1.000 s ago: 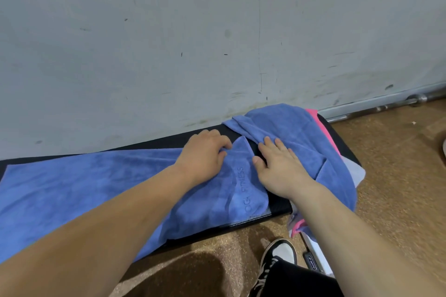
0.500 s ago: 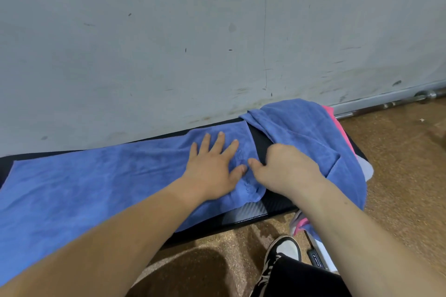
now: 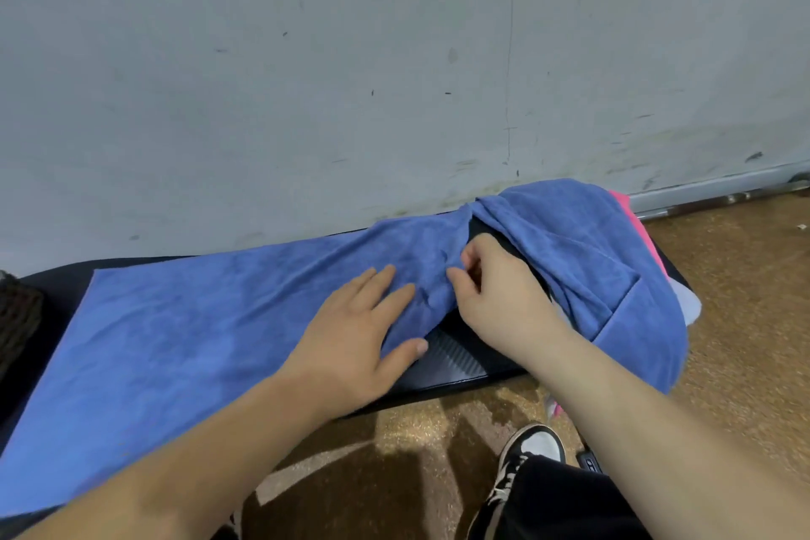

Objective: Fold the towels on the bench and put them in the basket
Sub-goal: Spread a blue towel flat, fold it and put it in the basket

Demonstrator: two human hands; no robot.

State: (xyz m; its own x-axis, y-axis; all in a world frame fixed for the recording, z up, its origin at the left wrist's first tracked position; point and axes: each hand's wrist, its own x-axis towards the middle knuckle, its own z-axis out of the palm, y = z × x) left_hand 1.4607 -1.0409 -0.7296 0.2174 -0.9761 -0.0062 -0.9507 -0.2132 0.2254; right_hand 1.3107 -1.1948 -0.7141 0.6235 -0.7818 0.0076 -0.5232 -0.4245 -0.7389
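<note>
A blue towel (image 3: 210, 320) lies spread along the desk (image 3: 456, 368). The left hand (image 3: 355, 338) presses it flat, fingers open, while the right hand (image 3: 499, 298) pinches its bunched right edge. Best practice, arguably: anchor left, draw the edge taut before folding.

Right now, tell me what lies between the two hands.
In the head view, only bunched blue towel lies between the flat left hand and the pinching right hand; bare black bench shows just below.
</note>
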